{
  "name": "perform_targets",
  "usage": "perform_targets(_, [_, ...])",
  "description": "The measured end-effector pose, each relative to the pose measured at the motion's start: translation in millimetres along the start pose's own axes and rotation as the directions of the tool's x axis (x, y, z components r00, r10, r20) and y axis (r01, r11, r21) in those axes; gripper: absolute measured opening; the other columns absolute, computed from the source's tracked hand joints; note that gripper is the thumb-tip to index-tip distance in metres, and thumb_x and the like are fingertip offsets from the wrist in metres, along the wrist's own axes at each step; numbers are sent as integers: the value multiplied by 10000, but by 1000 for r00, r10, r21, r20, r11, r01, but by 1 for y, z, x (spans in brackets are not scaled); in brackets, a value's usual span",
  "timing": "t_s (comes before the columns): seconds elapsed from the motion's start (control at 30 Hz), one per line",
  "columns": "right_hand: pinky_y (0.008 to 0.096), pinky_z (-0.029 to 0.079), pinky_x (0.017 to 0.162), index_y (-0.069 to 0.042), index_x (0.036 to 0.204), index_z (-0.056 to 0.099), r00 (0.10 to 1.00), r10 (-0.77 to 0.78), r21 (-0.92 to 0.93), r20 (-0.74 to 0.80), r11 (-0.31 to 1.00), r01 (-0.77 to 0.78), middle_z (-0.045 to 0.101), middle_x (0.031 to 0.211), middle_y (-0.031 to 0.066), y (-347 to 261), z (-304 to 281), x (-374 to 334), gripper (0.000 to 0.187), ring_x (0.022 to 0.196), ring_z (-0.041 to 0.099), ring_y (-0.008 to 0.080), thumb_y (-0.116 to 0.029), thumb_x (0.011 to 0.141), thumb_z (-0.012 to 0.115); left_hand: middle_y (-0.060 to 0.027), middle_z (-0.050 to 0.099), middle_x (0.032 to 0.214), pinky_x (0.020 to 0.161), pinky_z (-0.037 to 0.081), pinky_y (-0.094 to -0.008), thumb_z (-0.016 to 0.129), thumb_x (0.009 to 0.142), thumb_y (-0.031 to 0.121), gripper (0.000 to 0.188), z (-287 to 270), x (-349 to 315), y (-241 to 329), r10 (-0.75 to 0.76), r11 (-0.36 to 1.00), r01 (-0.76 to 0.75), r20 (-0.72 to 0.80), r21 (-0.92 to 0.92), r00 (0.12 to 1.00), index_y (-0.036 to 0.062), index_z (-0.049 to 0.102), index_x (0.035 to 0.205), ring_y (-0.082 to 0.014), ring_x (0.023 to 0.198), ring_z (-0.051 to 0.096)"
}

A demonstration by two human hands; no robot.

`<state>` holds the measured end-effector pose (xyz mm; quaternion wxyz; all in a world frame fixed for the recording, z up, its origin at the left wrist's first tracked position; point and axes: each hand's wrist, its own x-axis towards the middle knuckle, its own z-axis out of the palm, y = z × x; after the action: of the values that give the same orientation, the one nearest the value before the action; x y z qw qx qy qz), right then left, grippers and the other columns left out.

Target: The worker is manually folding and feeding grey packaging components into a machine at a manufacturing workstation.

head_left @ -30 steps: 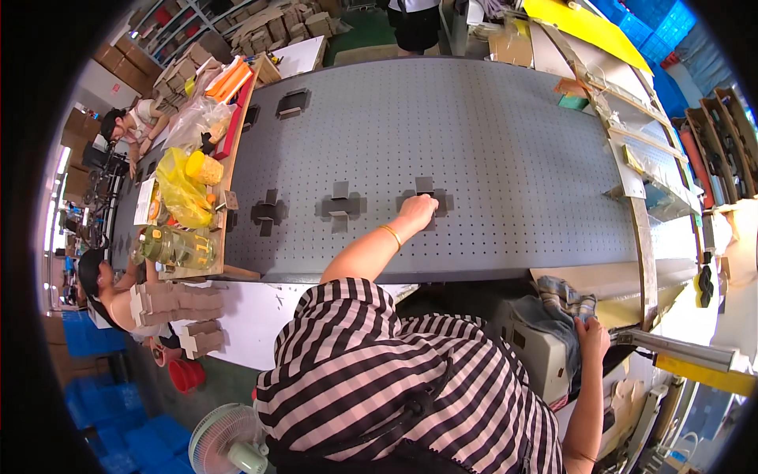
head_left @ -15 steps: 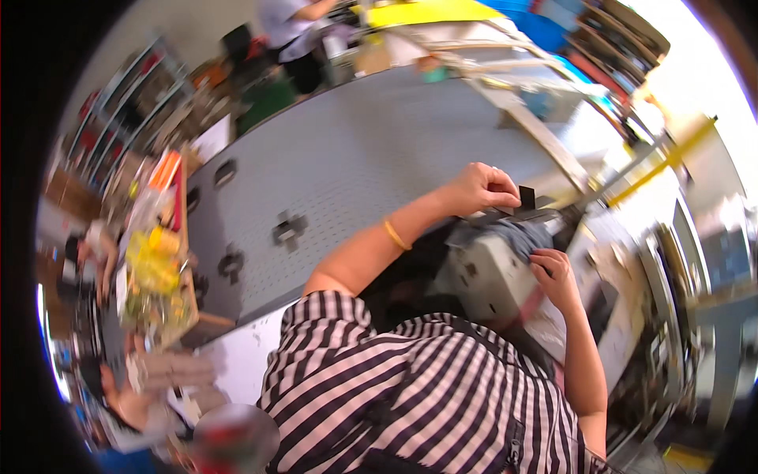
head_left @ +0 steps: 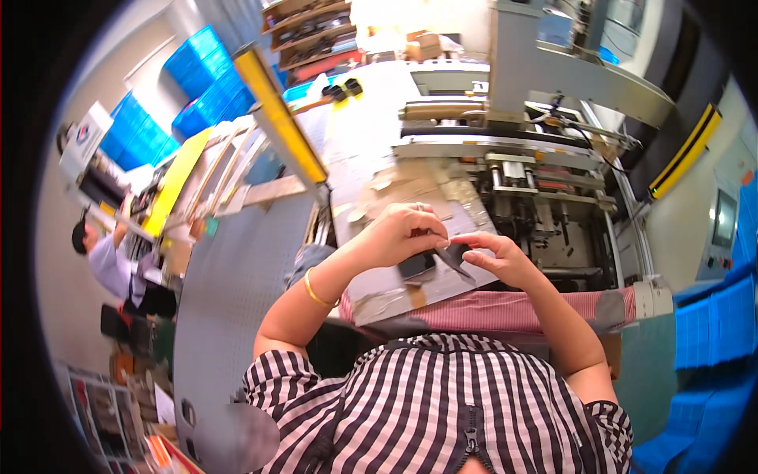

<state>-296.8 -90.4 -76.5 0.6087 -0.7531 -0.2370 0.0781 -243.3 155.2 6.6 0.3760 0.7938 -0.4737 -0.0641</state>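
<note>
My left hand (head_left: 403,235) and my right hand (head_left: 497,257) meet over a worn cardboard-covered work surface (head_left: 395,186) in front of a grey machine (head_left: 537,174). Between them I hold a small dark flat part (head_left: 430,261); my left fingers curl over its top and my right fingers pinch its right end. A gold bangle (head_left: 314,291) sits on my left wrist. My striped shirt (head_left: 442,403) fills the lower part of the view.
A grey perforated conveyor table (head_left: 229,292) runs along my left. A yellow-topped bar (head_left: 280,107) crosses above it. Blue crates (head_left: 197,87) are stacked at the back left and more blue crates (head_left: 711,332) at the right. Another person (head_left: 106,265) sits at far left.
I turned from the grey conveyor table to the machine on my right. My left hand carried a small dark part off the table, and both hands now hold it together.
</note>
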Motion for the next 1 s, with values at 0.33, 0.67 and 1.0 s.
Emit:
perform_targets(0.33, [381, 430, 959, -59, 1297, 546, 927, -240, -400, -289, 910, 111, 638, 1126, 96, 13, -78, 31, 522, 1075, 544, 282, -213, 827, 716, -62, 617, 1056, 911, 437, -387, 844, 704, 197, 340, 17, 89, -67, 7, 999, -8, 20, 38, 1000, 106, 693, 995, -256, 1072, 532])
perform_targets(0.67, [272, 506, 789, 17, 1327, 487, 927, 3, -39, -374, 999, -18, 651, 1060, 95, 55, -272, 174, 586, 927, 625, 159, -274, 874, 719, -119, 672, 1081, 875, 519, -291, 699, 854, 28, 538, -26, 294, -180, -119, 920, 48, -161, -388, 980, 49, 473, 1341, -160, 960, 663])
perform_targets(1.0, [315, 474, 951, -36, 1386, 443, 772, -425, -341, -473, 896, 284, 623, 1200, 136, 36, -338, 221, 508, 1082, 606, 174, -247, 953, 606, -116, 689, 1085, 825, 501, -348, 857, 708, 312, 782, -51, 362, -168, 77, 997, -77, -464, 18, 883, 94, 467, 1350, -226, 926, 647])
